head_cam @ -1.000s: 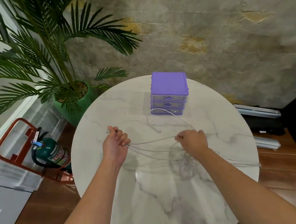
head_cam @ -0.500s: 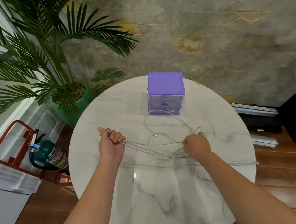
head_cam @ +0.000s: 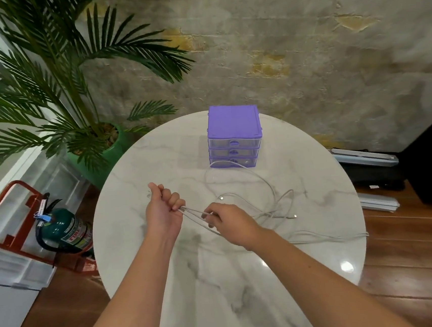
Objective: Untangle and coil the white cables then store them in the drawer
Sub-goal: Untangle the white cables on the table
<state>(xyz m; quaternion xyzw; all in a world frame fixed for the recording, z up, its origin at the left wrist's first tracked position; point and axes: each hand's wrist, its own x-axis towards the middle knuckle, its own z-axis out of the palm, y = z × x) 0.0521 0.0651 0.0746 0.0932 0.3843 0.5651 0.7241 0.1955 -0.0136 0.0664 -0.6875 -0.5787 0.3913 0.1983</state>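
White cables [head_cam: 264, 206]: lying in loose loops across the middle and right of the tabletop, with several strands being drawn up between the two hands.
Left hand [head_cam: 163, 213]: curling into a fist around a bunch of strands, a small connector end sticking out at its far left side.
Right hand [head_cam: 229, 221]: sitting just right of the left one, its fingers pinching the same strands where they are leaving the fist.
Strands between the hands: running short and nearly straight, raised slightly off the marble.
Loose ends: one plug [head_cam: 221, 197] lying beyond the right hand, another [head_cam: 295, 216] resting farther right; one strand is trailing to the right edge of the tabletop.
Far loop: one cable is arcing up to touch the front of the lowest drawer.
Drawer unit [head_cam: 234, 135]: standing at the far side of the tabletop, purple top, three clear drawers, all pushed in.
Tabletop [head_cam: 222, 294]: round, white marble with grey veins, glare showing on its near right.
Potted palm [head_cam: 51, 81]: standing on the floor to the far left in a green pot.
Fire extinguisher [head_cam: 63, 230]: lying in a red stand on the floor at left.
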